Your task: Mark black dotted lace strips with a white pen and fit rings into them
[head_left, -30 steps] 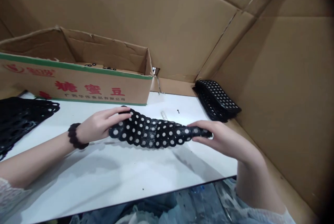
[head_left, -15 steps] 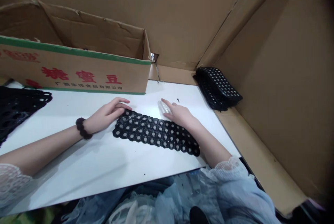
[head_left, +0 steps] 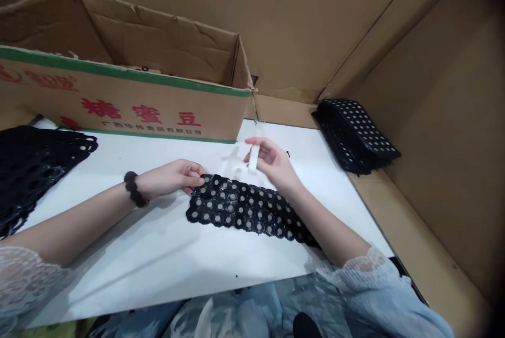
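Observation:
A black strip (head_left: 244, 206) with rows of pale round dots lies across the white table. Its upper left corner is pinched between the thumb and fingers of my left hand (head_left: 179, 177), which has a dark band at the wrist. Just above the strip's top edge, my right hand (head_left: 272, 162) holds a small white piece (head_left: 254, 158) in bent fingers. Blurred translucent material (head_left: 234, 162) lies between my hands; its shape is hard to make out. My right forearm passes over the strip's right end.
An open cardboard box (head_left: 165, 112) with green edging stands at the back left. Black openwork pieces (head_left: 35, 170) lie at the left. A folded stack of dotted black strips (head_left: 355, 133) sits at the back right, beside cardboard walls (head_left: 442, 133).
My right hand has lifted off the table with the white piece in its fingers. My left fingers have closed on the strip's corner. The whole view has shifted slightly.

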`<state>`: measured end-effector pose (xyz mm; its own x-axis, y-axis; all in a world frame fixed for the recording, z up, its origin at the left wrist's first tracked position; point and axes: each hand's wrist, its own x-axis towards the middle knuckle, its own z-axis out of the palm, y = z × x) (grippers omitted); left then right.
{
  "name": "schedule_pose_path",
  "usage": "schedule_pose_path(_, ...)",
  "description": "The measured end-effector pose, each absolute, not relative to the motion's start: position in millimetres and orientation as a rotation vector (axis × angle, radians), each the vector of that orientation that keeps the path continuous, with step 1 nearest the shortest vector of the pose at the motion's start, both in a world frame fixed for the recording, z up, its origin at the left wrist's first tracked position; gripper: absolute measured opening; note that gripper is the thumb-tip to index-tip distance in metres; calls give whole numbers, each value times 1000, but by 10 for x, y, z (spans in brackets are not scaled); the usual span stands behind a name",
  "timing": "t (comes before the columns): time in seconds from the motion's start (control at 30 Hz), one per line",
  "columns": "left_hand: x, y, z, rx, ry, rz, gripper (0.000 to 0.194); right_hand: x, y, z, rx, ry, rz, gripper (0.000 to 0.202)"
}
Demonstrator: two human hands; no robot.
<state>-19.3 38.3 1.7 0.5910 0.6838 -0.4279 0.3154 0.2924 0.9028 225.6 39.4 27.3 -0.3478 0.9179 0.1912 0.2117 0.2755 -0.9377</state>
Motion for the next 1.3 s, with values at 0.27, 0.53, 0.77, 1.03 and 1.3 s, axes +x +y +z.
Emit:
schedule_pose_path(0.27,-179,322,42,1185,924,328,20,1972,102,-78,-1055,-2204,694,28)
schedule_pose_path(0.53,22,133,39,1065,995,397,21,2121,344,58,-1044,-2555,697,30)
schedule_pose_path(0.77,19,144,99,1072,1097,388,16,2027,498,247,-1096,-2788,472,34)
schedule_pose_path(1.03,-84,260,79,1234,1163,342,13,2393,458,-46,-1399,-2641,220,40)
schedule_pose_path(1.3,-96,238,135,1310,1026,192,22,2363,374,151,-1139,-2505,240,35)
